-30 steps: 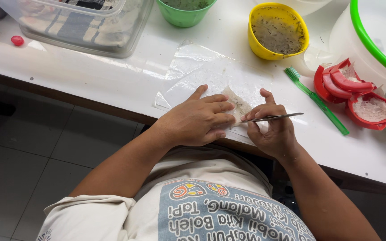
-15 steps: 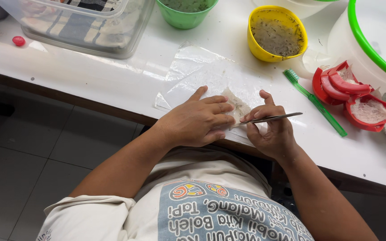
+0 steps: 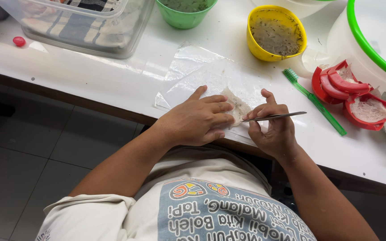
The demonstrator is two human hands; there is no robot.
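At the table's near edge, your right hand pinches slim metal tweezers, their tips touching a pale, flat whitish piece. Your left hand lies flat on that piece, fingers pressing it onto a clear plastic sheet. At two o'clock lie a green toothbrush and red cups; at twelve stands a yellow bowl, at eleven a green bowl.
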